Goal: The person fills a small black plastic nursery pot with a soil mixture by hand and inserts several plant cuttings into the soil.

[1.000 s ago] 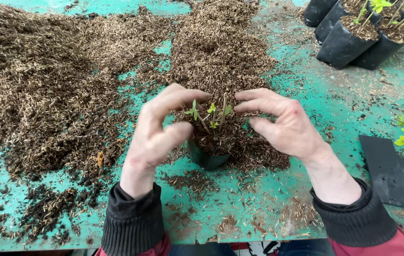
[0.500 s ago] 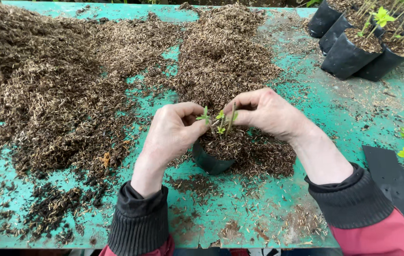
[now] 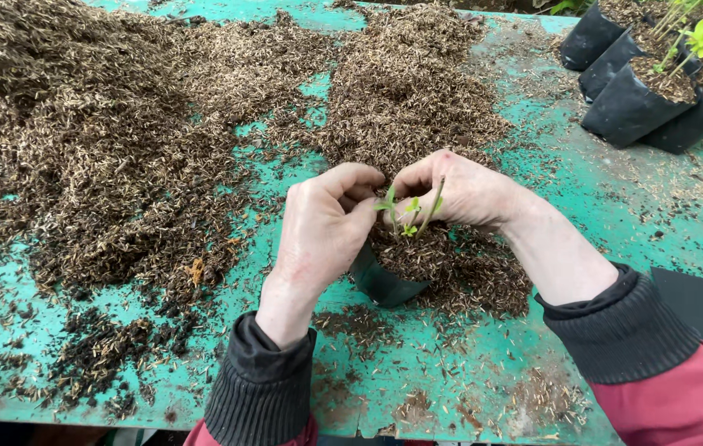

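my left hand: fingers curled, pressing husk mix beside the seedling
my right hand: curled, pinching the seedling's stem
pot: black, between and under both hands
table: green, husk-strewn

Both hands pinch seedling in black pot.

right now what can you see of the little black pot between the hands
The small black pot looks like soft thin plastic, a grow bag rather than a hard pot. It stands leaning on the green table, filled to the brim with brown husky potting mix. Thin green seedlings rise from it. The left hand and right hand press in around its top; loose mix lies around its base.
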